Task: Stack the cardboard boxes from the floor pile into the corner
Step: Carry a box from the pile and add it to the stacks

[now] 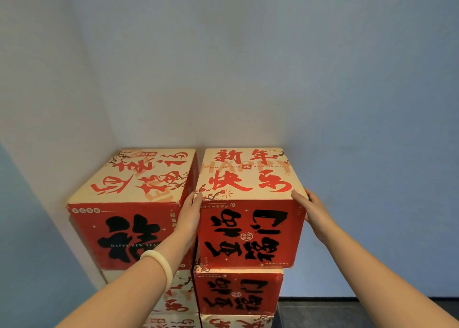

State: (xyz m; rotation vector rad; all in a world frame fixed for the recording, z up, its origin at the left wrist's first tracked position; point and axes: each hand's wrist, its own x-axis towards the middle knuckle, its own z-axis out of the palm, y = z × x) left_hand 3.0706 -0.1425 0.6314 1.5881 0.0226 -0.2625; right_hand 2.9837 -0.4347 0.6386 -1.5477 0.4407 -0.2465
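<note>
Two columns of red-and-cream cardboard boxes with printed characters stand in the wall corner. The top box of the right column (250,203) sits on a lower box (238,294). My left hand (191,213) lies flat against its left side, in the gap next to the top box of the left column (129,208). My right hand (313,213) presses flat against its right side, fingers straight up to the top edge. Both palms are hidden behind the box's sides.
Plain pale walls (248,67) meet in a corner right behind the stacks. More boxes (236,321) sit lower in both columns. A strip of dark floor (360,310) shows at the bottom right, beside the right column.
</note>
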